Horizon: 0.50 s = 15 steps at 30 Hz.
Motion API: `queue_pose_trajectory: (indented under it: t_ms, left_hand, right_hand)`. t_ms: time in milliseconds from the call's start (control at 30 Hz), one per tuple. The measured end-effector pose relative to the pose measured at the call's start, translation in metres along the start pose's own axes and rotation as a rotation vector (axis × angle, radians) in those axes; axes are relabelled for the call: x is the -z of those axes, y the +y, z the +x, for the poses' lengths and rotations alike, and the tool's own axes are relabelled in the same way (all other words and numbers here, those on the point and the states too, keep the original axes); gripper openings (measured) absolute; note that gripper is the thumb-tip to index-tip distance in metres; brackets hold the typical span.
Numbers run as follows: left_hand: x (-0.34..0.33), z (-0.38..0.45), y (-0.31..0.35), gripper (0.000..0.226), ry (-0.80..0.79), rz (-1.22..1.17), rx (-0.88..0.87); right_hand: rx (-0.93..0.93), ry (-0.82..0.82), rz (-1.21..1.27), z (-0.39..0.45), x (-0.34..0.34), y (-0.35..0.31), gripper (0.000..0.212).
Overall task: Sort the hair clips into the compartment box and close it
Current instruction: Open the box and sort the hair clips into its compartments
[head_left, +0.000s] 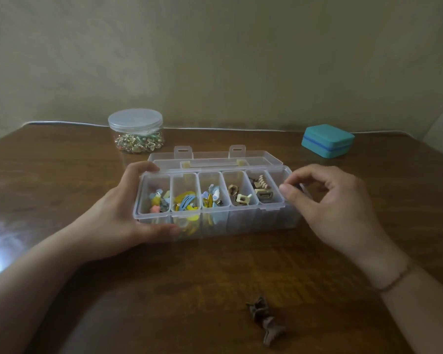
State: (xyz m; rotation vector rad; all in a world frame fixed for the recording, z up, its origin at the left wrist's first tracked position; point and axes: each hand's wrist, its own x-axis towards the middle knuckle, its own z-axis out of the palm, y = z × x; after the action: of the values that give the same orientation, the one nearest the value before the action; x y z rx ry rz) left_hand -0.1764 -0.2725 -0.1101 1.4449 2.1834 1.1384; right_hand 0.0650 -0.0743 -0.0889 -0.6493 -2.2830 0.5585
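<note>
The clear compartment box (241, 223) sits mid-table with its lid (212, 159) folded open behind it. Five compartments hold hair clips: pastel ones (159, 200) at the left, yellow and blue ones (186, 200), then beige and brown claw clips (262, 191) to the right. My left hand (118, 215) grips the box's left end. My right hand (325, 198) hovers at the right end, thumb and forefinger pinched on a small dark clip (297, 186), mostly hidden. Two brown clips (266, 319) lie loose on the table near me.
A round clear jar (136, 131) of small clips with a lid stands at the back left. A teal zip case (327, 140) rests at the back right. The wooden table (62, 175) meets a wall behind, with a white cable along its far edge.
</note>
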Motion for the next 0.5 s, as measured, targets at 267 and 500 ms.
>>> queue_pose_trajectory:
  t_ms: [267,500]
  left_hand:
    - [0.000,0.001,-0.005,0.099,0.029,0.017,-0.035]
    - [0.011,0.002,-0.007,0.104,0.027,0.150,-0.076]
  right_hand:
    - [0.528,-0.471,-0.049,-0.028,0.014,-0.042,0.025]
    - [0.680,-0.797,-0.210,-0.031,0.006,-0.038,0.027]
